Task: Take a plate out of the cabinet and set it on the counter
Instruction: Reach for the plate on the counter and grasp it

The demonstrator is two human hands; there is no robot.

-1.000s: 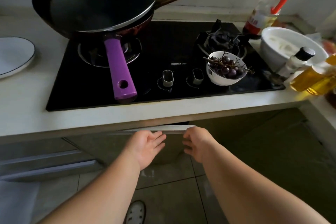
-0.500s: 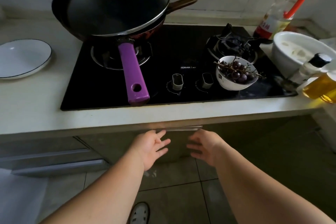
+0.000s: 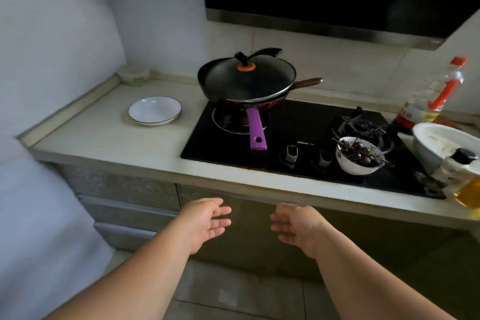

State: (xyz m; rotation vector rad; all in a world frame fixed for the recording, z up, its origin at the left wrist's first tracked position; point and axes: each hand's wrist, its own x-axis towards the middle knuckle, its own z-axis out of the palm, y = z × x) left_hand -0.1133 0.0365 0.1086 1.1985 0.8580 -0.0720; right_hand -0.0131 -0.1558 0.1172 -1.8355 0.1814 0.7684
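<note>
A white plate with a dark rim (image 3: 154, 110) lies on the pale counter (image 3: 109, 138), left of the black hob. My left hand (image 3: 205, 221) and my right hand (image 3: 296, 226) hang side by side in front of the cabinet door (image 3: 259, 241) under the hob, palms facing each other, fingers apart, holding nothing. Neither hand touches the door, which looks closed.
A lidded wok with a purple handle (image 3: 248, 86) sits on the hob (image 3: 306, 138). A bowl of grapes (image 3: 357, 154), a large white bowl (image 3: 441, 143), an oil bottle (image 3: 436, 96) and small bottles (image 3: 465, 179) crowd the right. Drawers (image 3: 124, 205) stand at left.
My hands have come off the cabinet's top edge and drawn back, fingers spread. The view has lifted and pulled away, bringing the whole plate and the hood into sight.
</note>
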